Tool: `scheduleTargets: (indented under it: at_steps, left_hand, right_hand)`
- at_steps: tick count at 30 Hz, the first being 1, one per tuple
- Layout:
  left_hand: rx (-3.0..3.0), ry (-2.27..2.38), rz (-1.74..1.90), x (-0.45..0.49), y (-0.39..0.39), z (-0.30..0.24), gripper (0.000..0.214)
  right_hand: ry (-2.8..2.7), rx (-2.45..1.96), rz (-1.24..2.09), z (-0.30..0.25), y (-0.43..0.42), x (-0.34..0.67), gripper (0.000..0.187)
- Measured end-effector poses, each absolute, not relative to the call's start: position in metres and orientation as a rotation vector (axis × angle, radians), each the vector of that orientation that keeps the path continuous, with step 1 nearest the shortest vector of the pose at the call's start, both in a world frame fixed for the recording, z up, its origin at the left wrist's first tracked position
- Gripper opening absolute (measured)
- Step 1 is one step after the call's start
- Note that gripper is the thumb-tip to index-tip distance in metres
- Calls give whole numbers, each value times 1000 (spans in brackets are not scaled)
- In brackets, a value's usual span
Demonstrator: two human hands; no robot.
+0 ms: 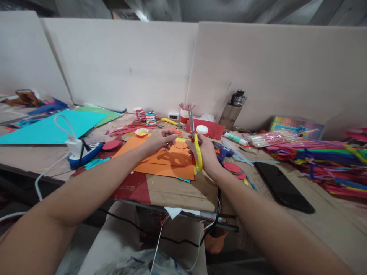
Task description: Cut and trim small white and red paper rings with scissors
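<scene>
Item 1, yellow scissors (198, 152): in your right hand (205, 151), whose fingers are closed around the handle. Long axis roughly upright, blades rising past the fingers and leaning a little away from you; handle loops low, on the side towards your left hand. The blades look close together, though the blur leaves this uncertain.

Item 2, thin piece (181, 144): between your two sets of fingers, curved edge towards you. Your left hand (162, 141) is pinched narrow, seemingly on its left side; the right fingertips meet its other side, or nearly so. It spans left to right, so the scissors stand across its line, just beside its right end. The right hand alone carries the blades, which point beyond the piece rather than at it.

Item 3, orange sheets (160, 168): beneath both sets of fingers, on the tabletop (47, 152).

Item 4, small cup (142, 132): just left of your left fingers.

Item 5, white lid (202, 130): just beyond your right fingers.

Item 6, glue gun (225, 152): right of your right fingers, near.
</scene>
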State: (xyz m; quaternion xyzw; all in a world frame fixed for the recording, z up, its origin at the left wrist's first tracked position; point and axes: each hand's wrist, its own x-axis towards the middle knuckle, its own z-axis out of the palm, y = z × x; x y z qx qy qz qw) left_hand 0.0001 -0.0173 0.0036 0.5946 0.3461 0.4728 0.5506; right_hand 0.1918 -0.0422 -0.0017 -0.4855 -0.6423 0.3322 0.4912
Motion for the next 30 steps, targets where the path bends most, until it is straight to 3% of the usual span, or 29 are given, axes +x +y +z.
scheduleTargets:
  at_steps: [9, 30]
  left_hand:
    - [1388, 798, 1113, 0, -17, 4, 46]
    - [1294, 743, 1140, -2, -14, 2, 50]
  right_hand:
    - [-1578, -1191, 782, -4, -40, 192, 45]
    - [-1429, -1055, 972, -10, -39, 189, 52]
